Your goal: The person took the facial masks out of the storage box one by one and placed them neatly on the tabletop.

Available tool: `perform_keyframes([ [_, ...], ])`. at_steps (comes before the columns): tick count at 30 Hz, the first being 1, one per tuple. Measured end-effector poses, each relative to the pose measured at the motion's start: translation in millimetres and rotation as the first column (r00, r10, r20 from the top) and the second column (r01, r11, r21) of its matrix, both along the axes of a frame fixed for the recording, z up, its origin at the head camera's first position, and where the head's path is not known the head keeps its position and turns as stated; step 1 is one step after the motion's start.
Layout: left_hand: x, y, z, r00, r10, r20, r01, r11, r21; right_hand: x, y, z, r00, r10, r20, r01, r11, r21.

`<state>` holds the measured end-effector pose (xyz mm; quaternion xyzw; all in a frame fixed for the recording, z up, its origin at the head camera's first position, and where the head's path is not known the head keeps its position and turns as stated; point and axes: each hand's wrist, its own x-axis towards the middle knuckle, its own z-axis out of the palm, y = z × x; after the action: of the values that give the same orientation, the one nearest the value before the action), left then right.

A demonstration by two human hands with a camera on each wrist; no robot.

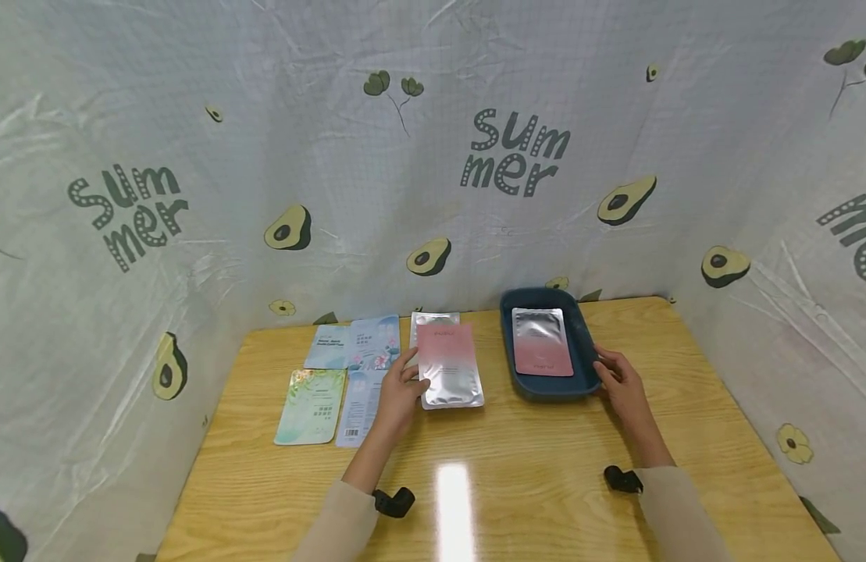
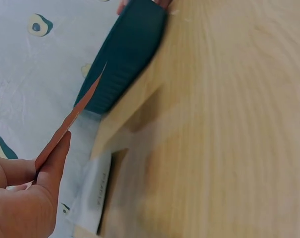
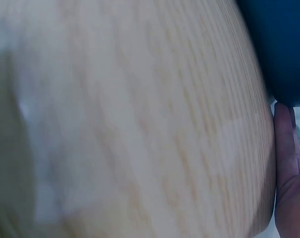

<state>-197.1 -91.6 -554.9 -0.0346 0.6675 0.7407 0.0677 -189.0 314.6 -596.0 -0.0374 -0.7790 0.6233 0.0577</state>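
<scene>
My left hand [image 1: 402, 390] pinches a pink-and-silver sheet mask packet [image 1: 448, 367] by its left edge; the left wrist view shows the packet [image 2: 73, 116] edge-on between thumb and fingers, tilted above the table. Behind it, a silver packet [image 1: 436, 318] lies on the table, mostly covered in the head view. My right hand [image 1: 622, 386] touches the right side of a dark blue plastic basket [image 1: 538, 387], its fingers [image 3: 284, 134] straight against the wall. Inside the basket lies another pink-and-silver sheet mask packet [image 1: 543, 342].
Left of my left hand, several packets lie on the wooden table [image 1: 531, 468]: a green one [image 1: 311, 407], a pale blue one [image 1: 327, 347], a flowered blue one [image 1: 374, 342] and a lavender one [image 1: 358, 410]. A printed curtain [image 1: 334, 172] hangs behind the table.
</scene>
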Motion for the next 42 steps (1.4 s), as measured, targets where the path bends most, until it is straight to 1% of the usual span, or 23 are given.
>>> perform_keyframes([
  [3,5.3,-6,-6.3,1.0,-0.007,0.007,0.007,1.0,0.002,5.7,-6,12.1,1.0,0.006,-0.01,-0.006,1.0,0.001],
  [4,7.1,-8,-8.0,1.0,-0.008,0.012,0.008,1.0,-0.001,6.4,-6,13.4,1.0,0.007,-0.013,-0.007,1.0,0.0],
  [9,14.6,-13,-12.9,0.999,-0.006,0.041,0.006,1.0,0.0,-1.0,1,-5.5,1.0,0.001,-0.014,-0.001,1.0,0.009],
  [11,17.7,-15,-14.6,0.999,-0.015,0.051,0.015,1.0,0.006,-4.4,4,-13.0,1.0,-0.004,-0.017,0.005,1.0,0.021],
  [14,22.8,-16,-17.1,0.997,-0.026,0.077,0.024,1.0,0.016,-4.6,4,-13.9,0.999,-0.005,-0.032,0.006,1.0,0.028],
  [18,30.8,-19,-19.5,0.996,-0.033,0.085,0.031,0.999,0.025,-4.5,4,-14.9,0.999,0.001,-0.039,0.0,1.0,0.03],
  [24,39.7,-21,-25.9,0.994,-0.043,0.103,0.04,0.999,0.034,-5.1,5,-16.3,1.0,-0.016,-0.026,0.017,0.999,0.037],
  [26,41.9,-22,-27.8,0.993,-0.038,0.111,0.033,0.998,0.044,-5.6,5,-16.4,1.0,-0.019,-0.021,0.02,0.999,0.036],
  [28,44.1,-22,-29.3,0.994,-0.04,0.104,0.035,0.998,0.05,-5.7,5,-16.5,1.0,-0.015,-0.019,0.016,0.999,0.037],
  [34,50.7,-25,-29.5,0.994,-0.043,0.097,0.039,0.998,0.045,-4.5,3,-16.1,1.0,-0.013,0.004,0.013,0.999,0.035],
  [39,54.8,-26,-29.1,0.992,-0.039,0.117,0.034,0.998,0.046,-4.3,3,-14.5,1.0,-0.014,0.007,0.014,1.0,0.019],
  [42,56.4,-26,-31.0,0.991,-0.037,0.132,0.031,0.998,0.049,-4.4,3,-13.6,1.0,-0.017,0.01,0.017,1.0,0.009],
])
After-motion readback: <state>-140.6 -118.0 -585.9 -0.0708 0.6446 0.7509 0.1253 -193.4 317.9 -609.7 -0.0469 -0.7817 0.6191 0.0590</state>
